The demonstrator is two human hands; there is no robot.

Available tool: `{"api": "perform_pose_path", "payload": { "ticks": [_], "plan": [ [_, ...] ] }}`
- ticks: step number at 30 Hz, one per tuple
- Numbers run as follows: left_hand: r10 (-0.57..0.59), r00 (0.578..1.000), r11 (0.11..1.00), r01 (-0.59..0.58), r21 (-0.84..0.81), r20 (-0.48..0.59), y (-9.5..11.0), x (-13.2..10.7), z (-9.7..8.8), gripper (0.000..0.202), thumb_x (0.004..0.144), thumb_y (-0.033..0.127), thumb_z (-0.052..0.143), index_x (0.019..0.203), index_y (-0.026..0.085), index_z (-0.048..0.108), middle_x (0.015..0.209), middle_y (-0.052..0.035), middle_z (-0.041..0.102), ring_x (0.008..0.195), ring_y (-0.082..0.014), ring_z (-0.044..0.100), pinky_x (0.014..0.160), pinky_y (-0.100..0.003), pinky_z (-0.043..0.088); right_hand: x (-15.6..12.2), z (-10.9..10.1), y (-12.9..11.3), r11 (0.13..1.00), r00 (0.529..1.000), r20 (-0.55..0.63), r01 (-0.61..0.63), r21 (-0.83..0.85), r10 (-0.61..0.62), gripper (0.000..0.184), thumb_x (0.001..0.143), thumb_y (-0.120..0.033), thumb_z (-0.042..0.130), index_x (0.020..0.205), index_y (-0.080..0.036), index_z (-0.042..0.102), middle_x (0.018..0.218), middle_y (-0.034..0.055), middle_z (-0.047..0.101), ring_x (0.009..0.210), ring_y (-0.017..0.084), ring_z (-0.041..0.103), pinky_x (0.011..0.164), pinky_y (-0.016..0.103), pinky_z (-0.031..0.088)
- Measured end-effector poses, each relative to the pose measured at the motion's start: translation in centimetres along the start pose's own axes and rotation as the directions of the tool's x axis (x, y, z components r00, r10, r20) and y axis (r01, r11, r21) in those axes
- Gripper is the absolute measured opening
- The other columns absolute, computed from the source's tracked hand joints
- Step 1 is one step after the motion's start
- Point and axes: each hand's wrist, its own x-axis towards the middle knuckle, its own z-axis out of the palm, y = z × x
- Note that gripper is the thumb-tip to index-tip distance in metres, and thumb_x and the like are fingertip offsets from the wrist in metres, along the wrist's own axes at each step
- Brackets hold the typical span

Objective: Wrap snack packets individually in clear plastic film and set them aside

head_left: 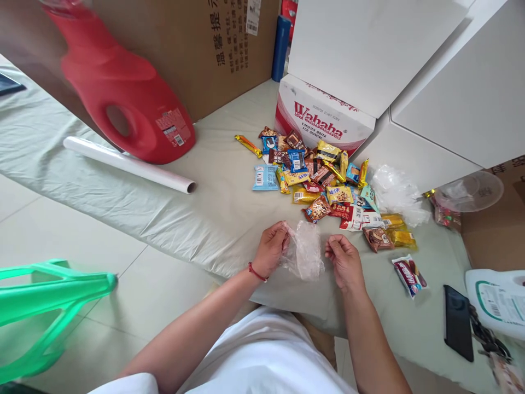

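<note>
A crumpled clear plastic bag [309,251] hangs from my left hand [271,246], whose fingers pinch its upper left edge. Just right of the bag, my right hand [343,260] has its fingers curled and the thumb against the index finger. Whether a thin bit of film is between them I cannot make out. Beyond both hands lies a pile of small wrapped snacks [314,169], in blue, yellow, brown and red packets. Nearest my right hand are a brown snack packet [377,239] and, farther right, a purple and white packet [410,275].
Behind the snacks stands a Wahaha carton [322,117] against white cabinets [340,49]. More clear plastic bags [397,191] lie at right, near a phone [458,323] and a white bottle [498,301]. At left are a red jug [135,104], a white roll [131,164] and a green stool [53,306].
</note>
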Motion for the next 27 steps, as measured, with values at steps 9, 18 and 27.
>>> {"api": "perform_pose_path", "payload": {
  "ticks": [9,18,27],
  "plan": [
    [0.071,0.996,0.980,-0.081,0.180,0.058,-0.1,-1.1,0.1,0.051,0.088,0.069,0.058,0.077,0.019,0.060,0.052,0.0072,0.036,0.049,-0.0092,0.028,0.048,-0.024,0.023,0.0,1.7,-0.6,0.880,0.953,0.088,0.303,-0.366,-0.291,0.031,0.082,-0.052,0.075,0.089,-0.023,0.070,0.081,0.0012,0.066,0.075,0.017,0.058,0.066,0.028,0.049],
    [0.038,0.996,0.981,-0.021,0.194,-0.086,0.7,-0.4,-2.4,0.035,0.094,0.052,0.053,0.081,0.021,0.061,0.054,0.0057,0.035,0.049,-0.0120,0.030,0.048,-0.025,0.023,0.8,-1.4,-2.2,0.984,0.988,0.119,0.115,-0.133,-0.099,0.033,0.074,-0.050,0.085,0.080,-0.023,0.067,0.062,-0.0057,0.050,0.052,0.010,0.042,0.042,0.020,0.034],
    [-0.103,0.995,0.968,0.095,0.232,0.020,3.2,-0.1,-3.0,0.047,0.091,0.064,0.053,0.082,0.019,0.063,0.050,0.0061,0.035,0.045,-0.0106,0.026,0.044,-0.024,0.020,2.2,-8.8,-3.9,0.989,0.989,0.131,-0.052,-0.135,0.070,0.038,0.065,-0.046,0.092,0.078,-0.022,0.067,0.068,-0.0049,0.053,0.053,0.007,0.040,0.041,0.017,0.030]
  ]
}}
